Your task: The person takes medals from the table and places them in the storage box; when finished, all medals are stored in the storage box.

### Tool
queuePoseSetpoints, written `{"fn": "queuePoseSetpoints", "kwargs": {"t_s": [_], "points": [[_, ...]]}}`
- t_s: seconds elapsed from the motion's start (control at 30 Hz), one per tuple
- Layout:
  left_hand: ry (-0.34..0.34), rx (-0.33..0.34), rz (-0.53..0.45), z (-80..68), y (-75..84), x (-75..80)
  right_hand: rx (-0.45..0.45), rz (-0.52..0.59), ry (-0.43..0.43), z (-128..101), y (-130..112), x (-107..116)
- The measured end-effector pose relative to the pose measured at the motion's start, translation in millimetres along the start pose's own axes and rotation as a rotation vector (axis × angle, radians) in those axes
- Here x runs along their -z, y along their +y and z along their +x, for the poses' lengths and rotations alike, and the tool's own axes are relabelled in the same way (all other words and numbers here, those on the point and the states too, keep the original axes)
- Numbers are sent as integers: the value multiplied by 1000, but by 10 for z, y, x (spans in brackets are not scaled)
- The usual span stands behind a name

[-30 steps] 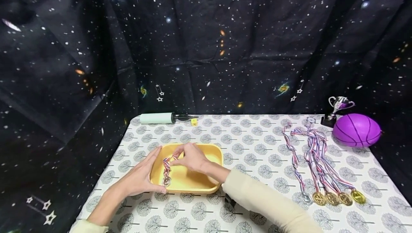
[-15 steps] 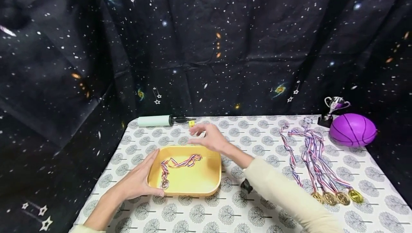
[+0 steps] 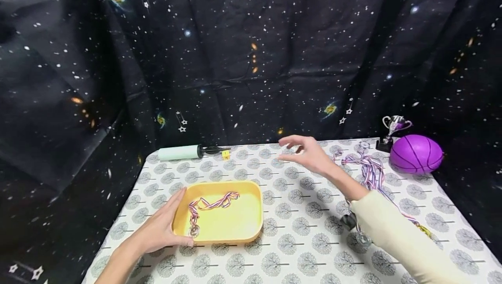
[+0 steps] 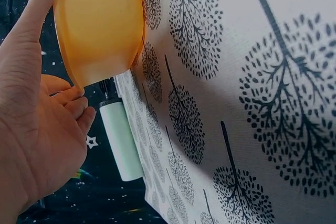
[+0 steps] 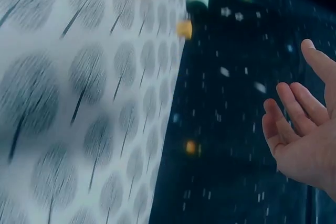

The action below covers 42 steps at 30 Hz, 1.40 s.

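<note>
My left hand (image 3: 158,229) grips the left end of a yellow plastic bin (image 3: 235,225), thumb at the near corner and fingers along the far side. In the left wrist view the fingertips curl at the edge of the bin. Inside lies a silver-coloured medal (image 3: 194,231), its striped ribbon (image 3: 219,201) strung across toward the back. My right hand (image 3: 307,153) is in the air right of the bin, holding nothing, thumb and fingers spread apart. Beyond its forearm are more medal ribbons (image 3: 370,173); the sleeve hides most of their discs, leaving a silver medal (image 3: 363,239) and part of a gold one (image 3: 424,230) in sight.
A purple ball (image 3: 416,154) and a silver trophy cup (image 3: 394,127) stand at the back right. Along the back left lies a pale green hand pump (image 3: 180,152) beside a small yellow cube (image 3: 225,154). A dark star-print curtain (image 3: 219,57) hangs behind the tree-patterned table (image 3: 290,245).
My right hand has let go of the ribbon in the bin, risen out and travelled right toward the other medals. My left hand stays on the bin. The head view has turned slightly right.
</note>
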<state>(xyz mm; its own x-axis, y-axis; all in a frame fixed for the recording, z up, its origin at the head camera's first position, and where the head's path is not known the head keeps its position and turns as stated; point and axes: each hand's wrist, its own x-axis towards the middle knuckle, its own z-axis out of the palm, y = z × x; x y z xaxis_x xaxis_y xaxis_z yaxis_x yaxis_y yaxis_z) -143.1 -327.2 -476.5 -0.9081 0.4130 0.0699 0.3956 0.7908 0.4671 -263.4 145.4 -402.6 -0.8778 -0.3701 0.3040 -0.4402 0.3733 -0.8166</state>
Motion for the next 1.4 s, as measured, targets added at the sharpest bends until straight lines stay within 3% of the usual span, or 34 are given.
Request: {"fn": "queuePoseSetpoints", "kwargs": {"t_s": [0.17,0.37,0.6,0.83,1.03,1.4], "points": [[14,-1,4,-42,-18,16,-48,-34,23,-296,190,335],[12,0,7,-62,-6,20,-130,-84,1,-806,385,619],[11,-1,10,-59,8,20,-95,-181,-34,-1434,614,831],[-3,24,10,-43,11,11,-163,-256,-11,-1888,780,916],[-10,27,9,-28,30,29,-97,-381,10,-2147,876,921],[-13,25,-2,-28,63,34,-72,-343,-20,-2367,1051,767]]}}
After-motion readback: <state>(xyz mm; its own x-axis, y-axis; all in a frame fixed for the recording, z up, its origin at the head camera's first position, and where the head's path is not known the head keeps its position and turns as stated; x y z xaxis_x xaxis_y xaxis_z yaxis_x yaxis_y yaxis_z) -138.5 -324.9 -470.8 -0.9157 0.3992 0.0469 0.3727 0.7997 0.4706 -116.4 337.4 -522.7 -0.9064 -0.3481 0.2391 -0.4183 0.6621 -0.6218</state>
